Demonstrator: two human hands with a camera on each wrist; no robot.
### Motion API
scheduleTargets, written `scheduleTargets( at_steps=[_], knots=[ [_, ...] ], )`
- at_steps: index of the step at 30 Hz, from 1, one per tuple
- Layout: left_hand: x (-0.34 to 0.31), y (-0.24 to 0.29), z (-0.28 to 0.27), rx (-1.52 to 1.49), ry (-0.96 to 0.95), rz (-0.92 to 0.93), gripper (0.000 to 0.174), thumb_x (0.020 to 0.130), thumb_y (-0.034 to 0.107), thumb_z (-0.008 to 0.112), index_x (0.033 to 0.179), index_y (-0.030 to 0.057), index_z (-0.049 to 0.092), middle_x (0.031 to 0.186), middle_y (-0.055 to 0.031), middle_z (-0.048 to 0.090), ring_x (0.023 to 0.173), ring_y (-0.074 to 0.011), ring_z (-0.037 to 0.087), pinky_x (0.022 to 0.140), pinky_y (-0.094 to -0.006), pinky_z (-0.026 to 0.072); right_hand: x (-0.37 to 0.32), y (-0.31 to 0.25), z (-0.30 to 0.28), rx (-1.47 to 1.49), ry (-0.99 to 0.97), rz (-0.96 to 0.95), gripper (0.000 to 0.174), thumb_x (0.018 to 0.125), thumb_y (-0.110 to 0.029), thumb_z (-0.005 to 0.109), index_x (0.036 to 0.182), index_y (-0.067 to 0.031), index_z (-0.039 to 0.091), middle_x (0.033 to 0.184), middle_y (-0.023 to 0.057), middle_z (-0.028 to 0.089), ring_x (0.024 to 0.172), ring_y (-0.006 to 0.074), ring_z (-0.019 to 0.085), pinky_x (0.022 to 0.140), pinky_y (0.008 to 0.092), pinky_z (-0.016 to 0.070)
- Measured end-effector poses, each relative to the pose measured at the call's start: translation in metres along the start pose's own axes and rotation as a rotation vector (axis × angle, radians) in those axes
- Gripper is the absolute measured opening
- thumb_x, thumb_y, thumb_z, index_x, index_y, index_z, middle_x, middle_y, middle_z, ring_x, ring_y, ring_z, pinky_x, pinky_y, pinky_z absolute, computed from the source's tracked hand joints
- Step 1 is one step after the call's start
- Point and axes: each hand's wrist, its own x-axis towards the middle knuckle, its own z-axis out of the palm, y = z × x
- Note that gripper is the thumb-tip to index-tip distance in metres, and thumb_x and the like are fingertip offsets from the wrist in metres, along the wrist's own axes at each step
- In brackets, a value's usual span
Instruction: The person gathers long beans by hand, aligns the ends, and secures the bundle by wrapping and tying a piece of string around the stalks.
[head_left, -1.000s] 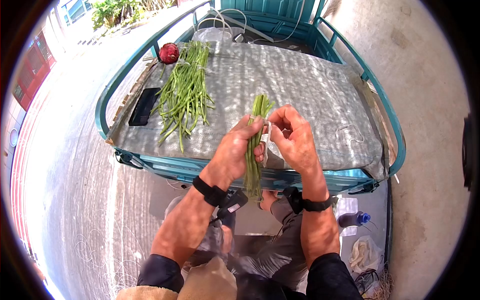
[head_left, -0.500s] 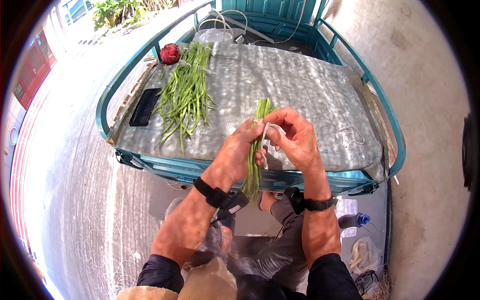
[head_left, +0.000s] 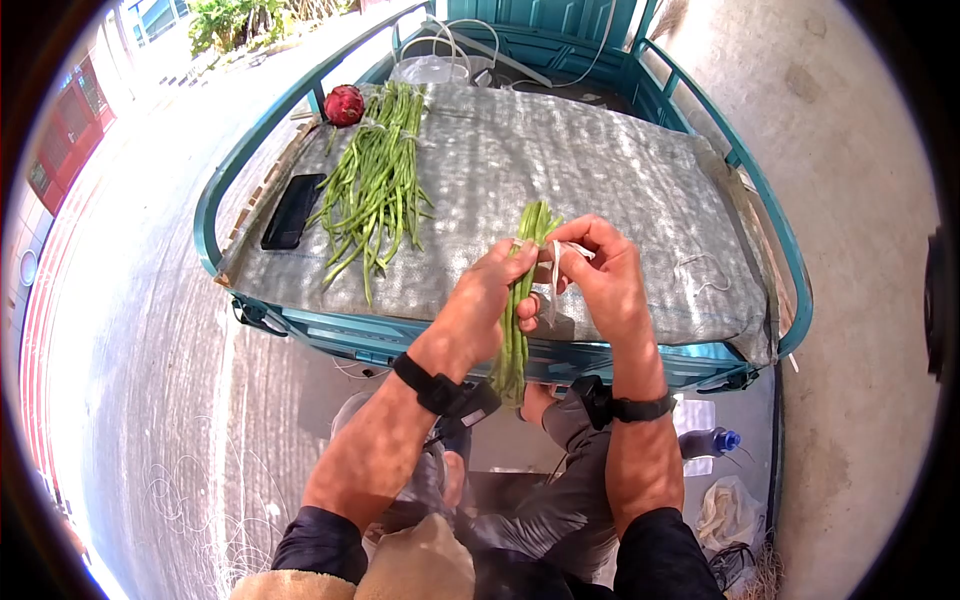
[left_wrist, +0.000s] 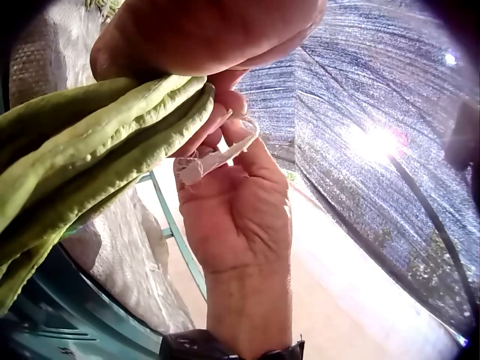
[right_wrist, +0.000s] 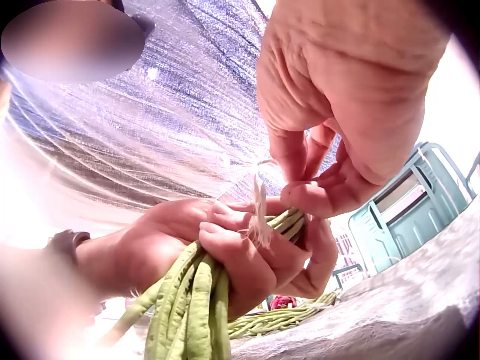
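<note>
My left hand [head_left: 487, 302] grips a bundle of long green beans [head_left: 516, 330] upright above the near edge of a cart bed [head_left: 600, 170]. The bean bundle [left_wrist: 82, 165] fills the left wrist view; the bean bundle [right_wrist: 196, 300] hangs down in the right wrist view. My right hand [head_left: 598, 272] pinches a thin white tie strip [head_left: 555, 275] against the top of the bundle. The white strip [left_wrist: 214, 159] runs between my right fingers [left_wrist: 236, 142], and the strip [right_wrist: 260, 210] shows frayed beside my left hand [right_wrist: 225, 247].
A loose pile of long beans [head_left: 375, 185] lies on the grey woven mat at far left, with a red round vegetable [head_left: 344, 104] and a black phone [head_left: 293, 210] nearby. Teal rails [head_left: 770, 220] ring the cart. A bottle [head_left: 705, 440] and bags lie on the ground.
Both hands have drifted slightly right with the bundle. My right hand has drawn the white strip up and round the top of the beans.
</note>
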Motion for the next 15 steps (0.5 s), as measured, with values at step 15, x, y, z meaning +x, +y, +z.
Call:
scheduleTargets(
  at_steps=[15],
  knots=[
    [0.064, -0.015, -0.024, 0.165, 0.107, 0.283, 0.028, 0.105, 0.015, 0.066, 0.128, 0.0043, 0.054, 0.109, -0.0068, 0.065, 0.083, -0.0186, 0.068, 0.073, -0.0369, 0.0583, 0.022, 0.038, -0.005, -0.182, 0.093, -0.066, 0.010, 0.102, -0.010, 0.066, 0.106, -0.0017, 0.069, 0.094, 0.0015, 0.072, 0.083, 0.0091, 0.067, 0.068, 0.0271, 0.0557]
  ],
)
